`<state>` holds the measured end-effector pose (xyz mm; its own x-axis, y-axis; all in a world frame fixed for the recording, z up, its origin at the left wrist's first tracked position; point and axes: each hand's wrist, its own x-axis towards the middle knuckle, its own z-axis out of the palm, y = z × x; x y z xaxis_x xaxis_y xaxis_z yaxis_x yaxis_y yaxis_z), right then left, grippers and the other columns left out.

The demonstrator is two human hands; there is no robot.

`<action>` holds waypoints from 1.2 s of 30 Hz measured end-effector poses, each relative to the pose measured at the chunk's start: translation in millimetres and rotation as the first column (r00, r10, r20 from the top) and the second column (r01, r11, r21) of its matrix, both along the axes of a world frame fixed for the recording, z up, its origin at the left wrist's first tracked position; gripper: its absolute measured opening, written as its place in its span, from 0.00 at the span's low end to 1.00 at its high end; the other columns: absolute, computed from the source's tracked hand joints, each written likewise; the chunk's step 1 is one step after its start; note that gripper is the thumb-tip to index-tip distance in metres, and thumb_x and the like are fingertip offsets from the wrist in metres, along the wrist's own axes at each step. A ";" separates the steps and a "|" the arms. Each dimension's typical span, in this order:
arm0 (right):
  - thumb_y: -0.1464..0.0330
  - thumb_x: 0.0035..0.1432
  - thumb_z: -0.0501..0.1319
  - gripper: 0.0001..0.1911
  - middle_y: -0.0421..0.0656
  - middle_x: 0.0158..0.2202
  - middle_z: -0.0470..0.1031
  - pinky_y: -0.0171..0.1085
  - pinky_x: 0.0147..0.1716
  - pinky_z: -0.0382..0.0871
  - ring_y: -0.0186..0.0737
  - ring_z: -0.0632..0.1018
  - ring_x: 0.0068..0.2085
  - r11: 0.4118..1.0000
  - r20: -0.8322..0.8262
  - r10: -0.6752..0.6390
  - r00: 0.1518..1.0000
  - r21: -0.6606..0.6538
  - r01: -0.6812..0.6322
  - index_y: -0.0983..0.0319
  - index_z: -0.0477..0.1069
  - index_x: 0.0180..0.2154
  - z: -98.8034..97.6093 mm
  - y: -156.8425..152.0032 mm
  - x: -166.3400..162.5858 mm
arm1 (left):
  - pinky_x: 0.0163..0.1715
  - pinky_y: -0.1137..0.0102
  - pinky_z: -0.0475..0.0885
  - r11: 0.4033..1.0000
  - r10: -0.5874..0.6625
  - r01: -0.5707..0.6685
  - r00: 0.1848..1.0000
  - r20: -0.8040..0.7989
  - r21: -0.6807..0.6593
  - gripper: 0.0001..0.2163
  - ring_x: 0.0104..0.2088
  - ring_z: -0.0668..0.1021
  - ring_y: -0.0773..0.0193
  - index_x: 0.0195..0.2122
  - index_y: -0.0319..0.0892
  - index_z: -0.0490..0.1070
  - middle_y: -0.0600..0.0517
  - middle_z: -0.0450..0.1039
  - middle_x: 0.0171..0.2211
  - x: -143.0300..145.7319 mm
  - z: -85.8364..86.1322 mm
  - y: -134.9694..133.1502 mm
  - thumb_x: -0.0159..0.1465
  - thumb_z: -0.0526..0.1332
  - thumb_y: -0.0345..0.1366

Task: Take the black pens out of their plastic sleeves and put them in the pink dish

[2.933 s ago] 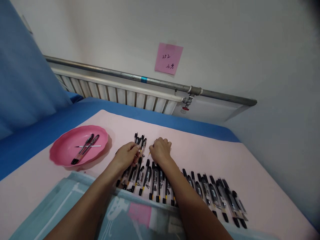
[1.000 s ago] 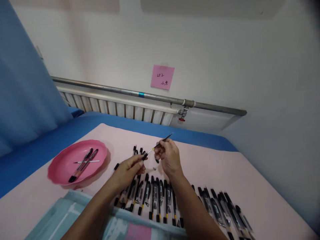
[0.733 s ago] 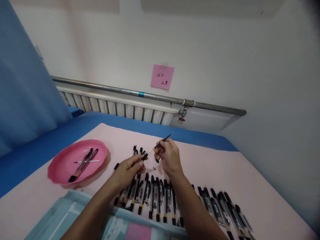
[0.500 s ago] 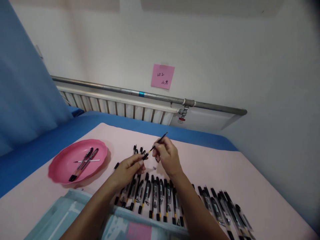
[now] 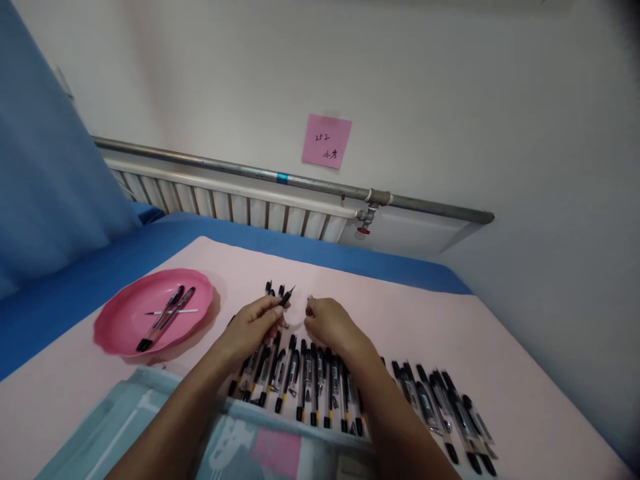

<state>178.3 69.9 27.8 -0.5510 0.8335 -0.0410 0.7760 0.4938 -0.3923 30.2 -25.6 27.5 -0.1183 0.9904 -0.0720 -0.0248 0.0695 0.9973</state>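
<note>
My left hand (image 5: 255, 327) is closed around a pen barrel with a black grip (image 5: 285, 298), its thin dark point slanting up to the right. Just to the right, my right hand (image 5: 327, 321) is closed in a pinch; a tiny pale piece shows at its fingertips, too small to make out. Below both hands lies a row of disassembled pens (image 5: 314, 387) with black ends, clear barrels, caps and small cone-shaped tips. My forearms hide part of that row.
A pink scalloped dish (image 5: 113, 333) at left holds two capped pens (image 5: 167, 320) and a thin white refill (image 5: 187, 311). More pens (image 5: 450, 413) lie at right. A teal cloth (image 5: 125, 413) covers the front edge. A radiator (image 5: 240, 208) and pipe stand behind.
The dark refill has left my right hand; a short point now stands out of the barrel in my left hand. My right hand has turned over and closed on a tiny piece.
</note>
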 end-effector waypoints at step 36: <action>0.70 0.41 0.64 0.07 0.37 0.19 0.69 0.28 0.19 0.59 0.29 0.69 0.22 0.676 -0.776 -0.614 0.143 -0.610 -0.412 0.65 0.70 0.26 -1.2 -23.8 -32.3 | 0.11 0.80 0.43 0.997 -0.016 0.028 0.986 0.169 -0.068 0.13 0.12 0.53 0.79 0.26 0.41 0.60 0.60 0.59 0.17 8.8 4.6 -3.6 0.57 0.55 0.46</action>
<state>146.0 46.1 26.6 -0.4594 0.8851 -0.0745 -0.4455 -0.3022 -0.8427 38.9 -29.2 32.1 -0.0768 0.9844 -0.1583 -0.1893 0.1414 0.9717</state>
